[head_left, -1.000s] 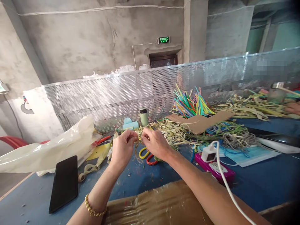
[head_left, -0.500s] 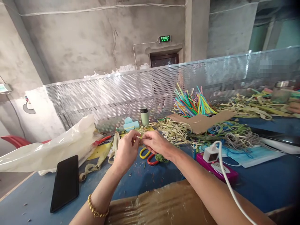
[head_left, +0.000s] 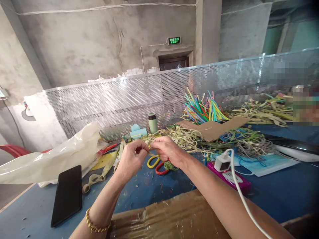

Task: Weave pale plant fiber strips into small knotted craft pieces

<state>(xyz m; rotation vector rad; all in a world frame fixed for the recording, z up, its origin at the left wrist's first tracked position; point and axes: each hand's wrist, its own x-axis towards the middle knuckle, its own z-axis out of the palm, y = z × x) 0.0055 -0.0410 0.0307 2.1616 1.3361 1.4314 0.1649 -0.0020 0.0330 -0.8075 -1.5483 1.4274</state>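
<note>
My left hand and my right hand meet above the blue table, both with fingers pinched. Between the fingertips runs a thin pale yellow strip, held at each end. Just below the hands lie scissors with a yellow and a red handle loop and a small green coil. A heap of pale shredded strips lies behind my right hand. A gold bead bracelet sits on my left wrist.
A black phone and a pale plastic bag lie at left. A purple power strip with a white charger and its cable sit at right. Cardboard spans the near edge. Colourful straws, a green cup and a perforated metal screen stand behind.
Both hands have stayed together over the scissors, shifting slightly while working the strip; my right hand has dropped a little and the strip is now drawn out between the fingertips.
</note>
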